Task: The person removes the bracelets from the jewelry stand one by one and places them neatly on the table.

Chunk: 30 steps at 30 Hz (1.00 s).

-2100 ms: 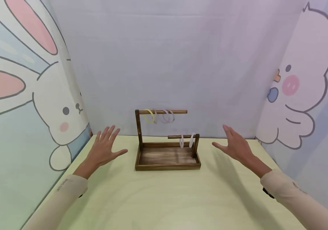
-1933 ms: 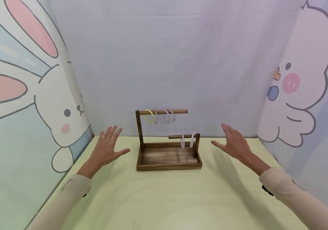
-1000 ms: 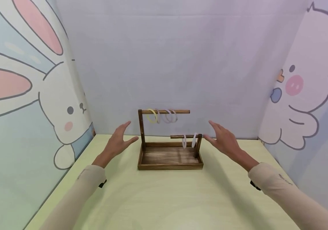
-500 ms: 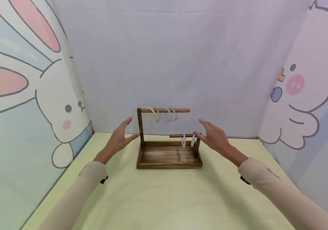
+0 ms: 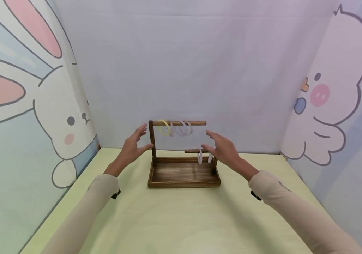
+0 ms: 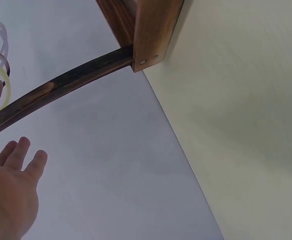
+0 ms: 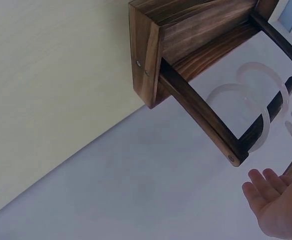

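A dark wooden bangle stand (image 5: 184, 184) has a tray base and two bars at different heights. A yellow bangle (image 5: 168, 128) and several pale bangles (image 5: 190, 128) hang from the upper bar. From the lower bar hang a white bangle (image 5: 199, 159) and another white bangle (image 5: 210, 158), partly covered. My left hand (image 5: 131, 150), fingers spread, is beside the tall left post and holds nothing. My right hand (image 5: 227, 151) is also spread, in front of the short right post, hiding its top; contact cannot be told. Both wrist views show the left palm (image 6: 13, 200) and right palm (image 7: 283, 212) bare.
The stand sits toward the back of a pale yellow table (image 5: 181, 218). Behind it hangs a plain light curtain (image 5: 181, 70). Side panels carry a printed rabbit (image 5: 60, 120) on the left and a chick-like figure (image 5: 333, 95) on the right.
Both hands have moved inward to the stand's two sides. The right travelled left until it overlaps the short post; the left went right and slightly up. Bangles and stand stay put.
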Each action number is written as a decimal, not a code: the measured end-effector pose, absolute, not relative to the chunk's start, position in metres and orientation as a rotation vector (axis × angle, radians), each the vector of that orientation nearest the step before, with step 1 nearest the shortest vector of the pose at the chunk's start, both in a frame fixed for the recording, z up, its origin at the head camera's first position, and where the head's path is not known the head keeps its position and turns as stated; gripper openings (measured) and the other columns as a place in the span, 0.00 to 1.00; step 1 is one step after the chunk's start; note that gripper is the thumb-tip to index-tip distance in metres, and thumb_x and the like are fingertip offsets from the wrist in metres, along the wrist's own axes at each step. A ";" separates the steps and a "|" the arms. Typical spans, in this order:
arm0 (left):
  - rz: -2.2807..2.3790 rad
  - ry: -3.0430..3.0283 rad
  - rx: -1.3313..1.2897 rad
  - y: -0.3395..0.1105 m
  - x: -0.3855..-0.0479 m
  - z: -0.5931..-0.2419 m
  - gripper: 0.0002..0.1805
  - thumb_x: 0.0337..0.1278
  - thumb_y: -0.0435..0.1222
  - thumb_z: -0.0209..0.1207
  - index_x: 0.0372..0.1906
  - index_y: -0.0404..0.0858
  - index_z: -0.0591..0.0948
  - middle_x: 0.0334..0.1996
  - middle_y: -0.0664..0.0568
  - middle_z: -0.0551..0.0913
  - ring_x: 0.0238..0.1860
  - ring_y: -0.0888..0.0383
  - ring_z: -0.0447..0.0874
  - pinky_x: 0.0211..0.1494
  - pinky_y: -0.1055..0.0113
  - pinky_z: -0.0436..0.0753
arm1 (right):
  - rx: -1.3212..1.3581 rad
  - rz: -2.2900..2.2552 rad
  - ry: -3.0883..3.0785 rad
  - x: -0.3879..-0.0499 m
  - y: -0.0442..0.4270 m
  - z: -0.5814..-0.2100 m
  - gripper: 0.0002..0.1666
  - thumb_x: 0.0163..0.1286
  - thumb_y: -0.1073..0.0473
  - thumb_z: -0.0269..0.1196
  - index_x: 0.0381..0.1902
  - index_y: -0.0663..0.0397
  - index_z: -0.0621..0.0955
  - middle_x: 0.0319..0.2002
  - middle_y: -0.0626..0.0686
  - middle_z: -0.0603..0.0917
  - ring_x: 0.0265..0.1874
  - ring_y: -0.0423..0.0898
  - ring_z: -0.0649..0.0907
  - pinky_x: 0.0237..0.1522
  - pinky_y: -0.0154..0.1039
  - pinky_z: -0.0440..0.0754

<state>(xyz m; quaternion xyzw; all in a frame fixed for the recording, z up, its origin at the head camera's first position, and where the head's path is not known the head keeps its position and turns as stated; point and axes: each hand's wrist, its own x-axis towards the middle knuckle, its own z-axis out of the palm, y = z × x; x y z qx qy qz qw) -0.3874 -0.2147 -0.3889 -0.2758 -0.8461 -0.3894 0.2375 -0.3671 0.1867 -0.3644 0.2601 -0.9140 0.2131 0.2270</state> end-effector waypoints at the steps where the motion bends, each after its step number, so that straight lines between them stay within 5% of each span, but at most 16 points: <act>1: -1.077 -2.312 -0.762 -0.214 -0.389 -0.388 0.51 0.60 0.35 0.74 0.83 0.44 0.57 0.75 0.35 0.67 0.71 0.38 0.73 0.71 0.38 0.75 | 0.723 0.591 -2.515 -0.368 0.185 -0.364 0.42 0.74 0.45 0.69 0.77 0.58 0.70 0.65 0.60 0.81 0.59 0.59 0.84 0.53 0.59 0.87; 17: -1.166 -2.307 -0.792 -0.208 -0.389 -0.380 0.52 0.63 0.32 0.71 0.84 0.57 0.55 0.74 0.37 0.71 0.66 0.38 0.79 0.65 0.40 0.81 | 0.815 0.763 -2.532 -0.379 0.157 -0.357 0.39 0.75 0.49 0.68 0.78 0.56 0.69 0.68 0.59 0.80 0.63 0.55 0.82 0.63 0.57 0.83; 30: -1.185 -2.307 -0.794 -0.200 -0.401 -0.368 0.48 0.65 0.32 0.69 0.84 0.53 0.57 0.72 0.33 0.71 0.65 0.36 0.79 0.61 0.42 0.84 | 0.821 0.823 -2.501 -0.387 0.142 -0.351 0.38 0.76 0.50 0.67 0.76 0.58 0.70 0.65 0.59 0.82 0.61 0.55 0.84 0.62 0.54 0.84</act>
